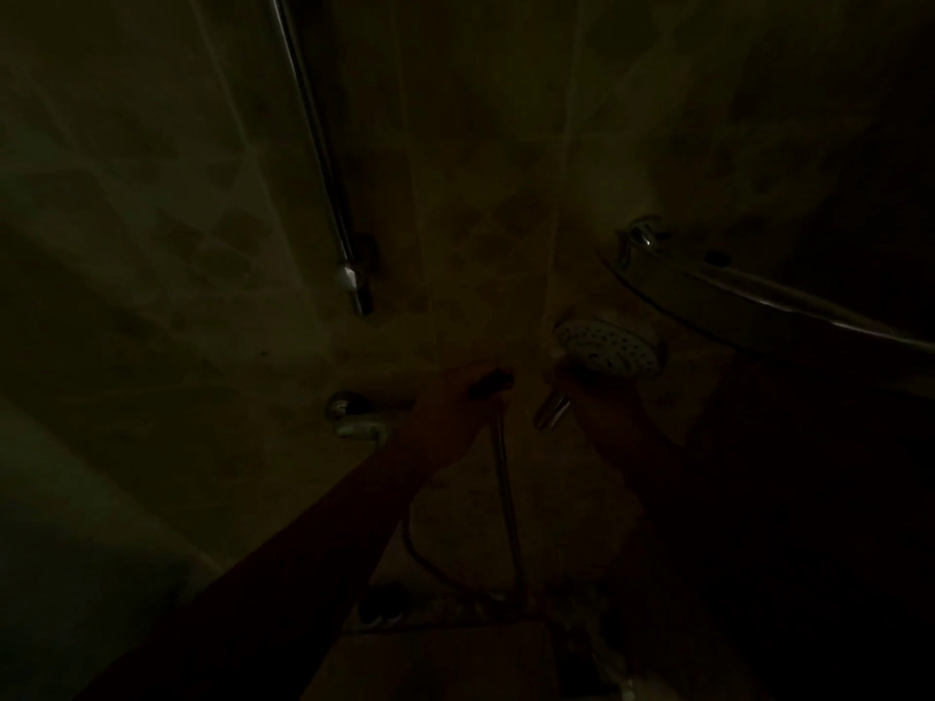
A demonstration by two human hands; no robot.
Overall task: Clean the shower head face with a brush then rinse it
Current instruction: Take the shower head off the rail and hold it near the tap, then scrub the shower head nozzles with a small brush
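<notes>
- The right hand (574, 384) holds the shower head (609, 346) tight, right of the middle.
- The left hand (455, 392) seems to grip a dark brush (491, 383), just beside it.
- Scrubbing and rinsing look undone.

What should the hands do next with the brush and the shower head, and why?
Probably move the small dark brush in the left hand rightward onto the round white nozzled shower head face, which the right hand holds; a gap separates them.
</notes>
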